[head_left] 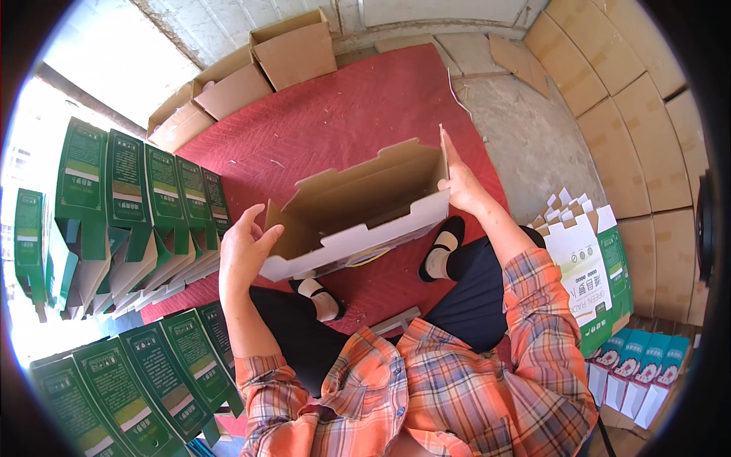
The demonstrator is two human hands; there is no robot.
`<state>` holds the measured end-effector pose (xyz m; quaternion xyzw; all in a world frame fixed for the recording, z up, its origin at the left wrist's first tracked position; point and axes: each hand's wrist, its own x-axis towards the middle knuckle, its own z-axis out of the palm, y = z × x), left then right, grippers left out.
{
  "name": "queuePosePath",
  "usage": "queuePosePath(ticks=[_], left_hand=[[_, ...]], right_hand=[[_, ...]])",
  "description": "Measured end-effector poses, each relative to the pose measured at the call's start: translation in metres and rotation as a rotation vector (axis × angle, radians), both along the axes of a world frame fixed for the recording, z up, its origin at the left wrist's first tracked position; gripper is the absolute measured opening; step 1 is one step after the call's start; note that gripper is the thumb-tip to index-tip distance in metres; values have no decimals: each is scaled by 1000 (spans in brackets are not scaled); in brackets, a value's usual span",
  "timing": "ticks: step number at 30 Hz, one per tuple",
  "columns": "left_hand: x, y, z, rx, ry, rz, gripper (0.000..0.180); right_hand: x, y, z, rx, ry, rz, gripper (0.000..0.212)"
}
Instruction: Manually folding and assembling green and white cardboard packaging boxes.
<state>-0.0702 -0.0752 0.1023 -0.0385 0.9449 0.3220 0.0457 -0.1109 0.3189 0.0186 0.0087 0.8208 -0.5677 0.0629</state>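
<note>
Between my hands is an open cardboard box (365, 199), brown inside and white outside, with notched top edges. My left hand (245, 242) grips its left end, thumb curled over the rim and fingers along the outer side. At the right end, my right hand (459, 177) has its fingers stretched up along the outer face of the end wall, with the thumb near the rim. The box is held tilted over my lap and feet, and its inside looks bare. Its underside is mostly hidden from view.
Green printed cartons (146, 199) stand in a row at the left, with more green cartons (145, 381) nearer me. White and green box blanks (582, 263) are at my right, beside teal packets (638, 369). Brown cartons line the right wall (632, 137). Open boxes (293, 53) stand behind the red mat (304, 137).
</note>
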Motion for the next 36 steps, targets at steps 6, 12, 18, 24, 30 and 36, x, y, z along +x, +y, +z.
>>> queuePosePath(ticks=[6,12,18,24,30,36], left_hand=[[-8,-21,-17,92,54,151,39],[-19,-51,-24,544,210,314,50],[-18,-41,-38,-88,463,199,28],[14,34,0,-24,846,-294,31],[7,44,-15,-289,500,-477,41],[-8,34,-45,-442,395,-272,43]], right_hand=[[4,5,20,-174,33,114,85],[2,15,35,-241,-232,118,48],[-12,7,0,-274,-184,65,45],[-15,11,-14,-320,-134,-8,38],[-17,8,-15,-266,-139,14,33],[-19,5,-13,-295,-208,-84,30]])
